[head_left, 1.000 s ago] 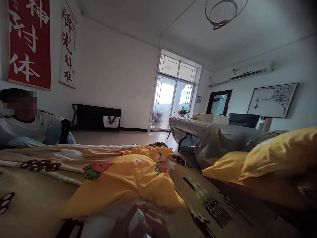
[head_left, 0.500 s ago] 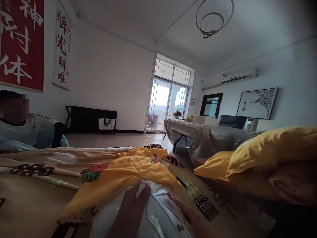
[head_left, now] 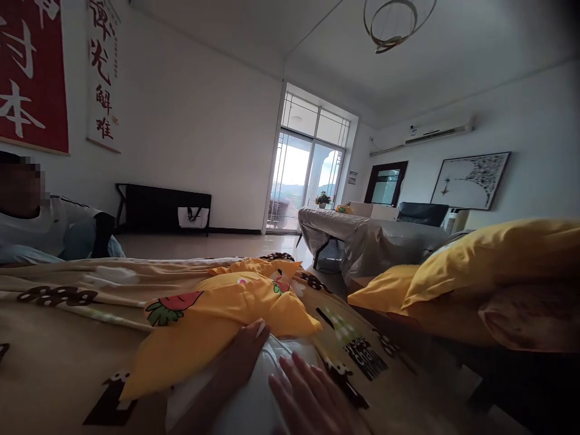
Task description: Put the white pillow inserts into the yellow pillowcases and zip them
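Note:
My left hand (head_left: 240,356) lies at the bottom middle with its fingertips at the open mouth of a yellow pillowcase (head_left: 217,320) printed with strawberries. My right hand (head_left: 308,396) rests flat, fingers stretched out, on the white pillow (head_left: 254,405) that pokes out of the case. Whether the left fingers pinch the cloth I cannot make out. Both lie on a bed covered by a beige printed sheet (head_left: 58,338).
Yellow pillows (head_left: 480,266) are stacked at the right. Another person (head_left: 40,223) sits at the far left beside the bed. Beyond the bed stand a covered table (head_left: 362,235), a dark bench (head_left: 163,208) and a glass balcony door (head_left: 303,181).
My right hand has come into view and now lies flat on the white pillow. My left hand has slid forward to the pillowcase's edge. The view has turned slightly right.

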Demonstrator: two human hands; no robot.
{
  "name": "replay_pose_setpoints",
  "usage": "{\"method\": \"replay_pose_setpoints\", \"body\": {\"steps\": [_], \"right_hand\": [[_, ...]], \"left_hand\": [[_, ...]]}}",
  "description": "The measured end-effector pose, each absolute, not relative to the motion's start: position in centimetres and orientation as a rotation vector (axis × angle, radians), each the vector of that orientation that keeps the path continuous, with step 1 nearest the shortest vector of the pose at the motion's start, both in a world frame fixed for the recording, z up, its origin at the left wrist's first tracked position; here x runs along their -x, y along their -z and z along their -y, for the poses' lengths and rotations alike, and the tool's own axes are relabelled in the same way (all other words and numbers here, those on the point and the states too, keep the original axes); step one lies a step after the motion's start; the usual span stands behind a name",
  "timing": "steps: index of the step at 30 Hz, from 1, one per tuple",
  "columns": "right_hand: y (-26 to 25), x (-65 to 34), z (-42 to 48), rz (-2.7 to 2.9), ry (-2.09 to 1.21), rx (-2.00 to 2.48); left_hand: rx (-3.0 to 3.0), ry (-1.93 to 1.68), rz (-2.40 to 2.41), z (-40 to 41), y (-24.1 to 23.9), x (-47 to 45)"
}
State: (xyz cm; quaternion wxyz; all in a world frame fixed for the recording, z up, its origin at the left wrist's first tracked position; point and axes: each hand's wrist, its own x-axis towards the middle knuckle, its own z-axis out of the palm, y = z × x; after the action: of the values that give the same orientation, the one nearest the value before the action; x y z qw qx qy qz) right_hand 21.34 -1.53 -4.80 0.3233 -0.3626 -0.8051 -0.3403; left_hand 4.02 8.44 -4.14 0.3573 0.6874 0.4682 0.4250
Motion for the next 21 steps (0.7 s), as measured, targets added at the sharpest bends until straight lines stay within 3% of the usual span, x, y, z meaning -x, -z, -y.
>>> {"method": "replay_pose_setpoints", "body": {"steps": [7, 10, 16, 21], "right_hand": [[3.8, -17.6, 0.5, 1.811, 0.59, 1.347], [3.3, -17.1, -0.6, 1.965, 0.407, 1.452], [4.3, -19.3, -1.5, 2.111, 0.13, 1.2], [6.1, -20.3, -0.6, 2.073, 0.339, 0.944]], "left_hand": [[-1.75, -1.13, -1.13, -9.1, 3.3, -4.8], [-1.716, -1.144, -1.122, -8.9, 3.6, -4.4], [-1.778, -1.289, -1.169, -5.6, 1.9, -1.6], [-2.432, -1.526, -1.312, -2.0, 2.1, 4.5]]}}
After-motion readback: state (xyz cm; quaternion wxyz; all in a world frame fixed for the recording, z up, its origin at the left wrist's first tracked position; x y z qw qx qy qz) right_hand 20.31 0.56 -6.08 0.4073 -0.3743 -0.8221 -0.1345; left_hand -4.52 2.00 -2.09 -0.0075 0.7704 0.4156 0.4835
